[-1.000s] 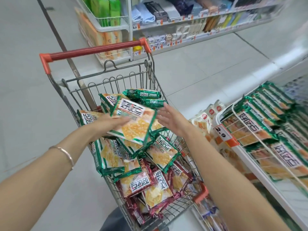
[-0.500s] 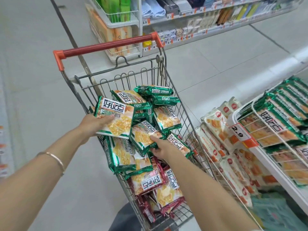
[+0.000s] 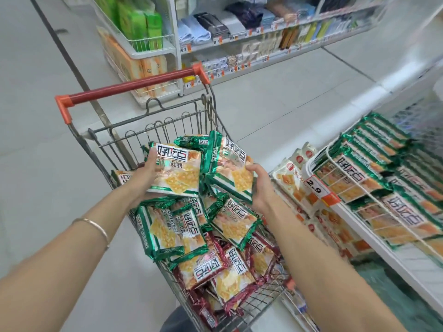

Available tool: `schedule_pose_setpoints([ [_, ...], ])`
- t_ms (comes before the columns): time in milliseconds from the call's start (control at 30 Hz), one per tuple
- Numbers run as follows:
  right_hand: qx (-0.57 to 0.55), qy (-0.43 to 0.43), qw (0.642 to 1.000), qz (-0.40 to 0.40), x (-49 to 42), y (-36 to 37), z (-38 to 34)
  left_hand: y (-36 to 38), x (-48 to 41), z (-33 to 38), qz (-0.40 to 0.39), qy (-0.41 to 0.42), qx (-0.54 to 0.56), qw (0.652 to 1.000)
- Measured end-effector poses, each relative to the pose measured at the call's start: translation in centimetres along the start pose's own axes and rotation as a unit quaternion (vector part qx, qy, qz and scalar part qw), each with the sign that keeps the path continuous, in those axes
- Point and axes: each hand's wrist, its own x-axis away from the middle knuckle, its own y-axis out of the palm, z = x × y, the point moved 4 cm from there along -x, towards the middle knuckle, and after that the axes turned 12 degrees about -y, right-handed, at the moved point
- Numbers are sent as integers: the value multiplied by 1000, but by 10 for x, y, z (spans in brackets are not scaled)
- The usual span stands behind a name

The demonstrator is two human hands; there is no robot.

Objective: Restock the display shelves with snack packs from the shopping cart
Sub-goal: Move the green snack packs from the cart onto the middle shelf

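Bright, even light; shadows are faint and a pale sheen streaks the floor (image 3: 359, 99). Glare spots on the foil snack packs (image 3: 225, 164). Wide-angle bending at the edges; far shelves (image 3: 263, 44) soft, slightly motion-blurred.

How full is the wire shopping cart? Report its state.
Nearly full: the metal wire shopping cart holds green-edged snack packs heaped over red-edged snack packs, reaching about its rim.

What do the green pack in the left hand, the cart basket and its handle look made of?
Green snack pack in the left hand: glossy plastic film, maybe foil-lined; glare and crinkles. Cart basket: grey metal wire, dull sheen. Cart handle: red, probably plastic, matte.
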Motion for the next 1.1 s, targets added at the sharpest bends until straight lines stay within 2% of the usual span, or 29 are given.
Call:
schedule_pose_setpoints([
  [133, 27, -11, 999, -44, 13, 14, -6, 68, 21, 36, -85, 13, -38, 996],
  [300, 92, -53, 994, -8, 49, -38, -47, 134, 31, 67, -171, 56, -153, 972],
  [467, 132, -116, 983, 51, 105, -136, -107, 240, 98, 95, -207, 141, -321, 913],
  [567, 166, -152, 967, 123, 153, -205, -142, 320, 144, 105, -207, 219, -338, 892],
  [633, 187, -177, 952, 167, 189, -253, -159, 377, 164, 105, -230, 237, -330, 884],
  [733, 217, -236, 923, 214, 246, -319, -178, 457, 197, 98, -283, 291, -346, 846],
  [900, 215, -309, 880, 289, 304, -411, -187, 567, 231, 88, -307, 391, -372, 784],
  [1000, 228, -332, 852, 335, 312, -453, -185, 609, 229, 78, -283, 382, -405, 781],
  [1033, 237, -342, 846, 334, 310, -462, -183, 617, 223, 77, -262, 374, -414, 787],
  [1100, 261, -348, 846, 308, 301, -472, -177, 630, 210, 73, -226, 381, -444, 779],
])
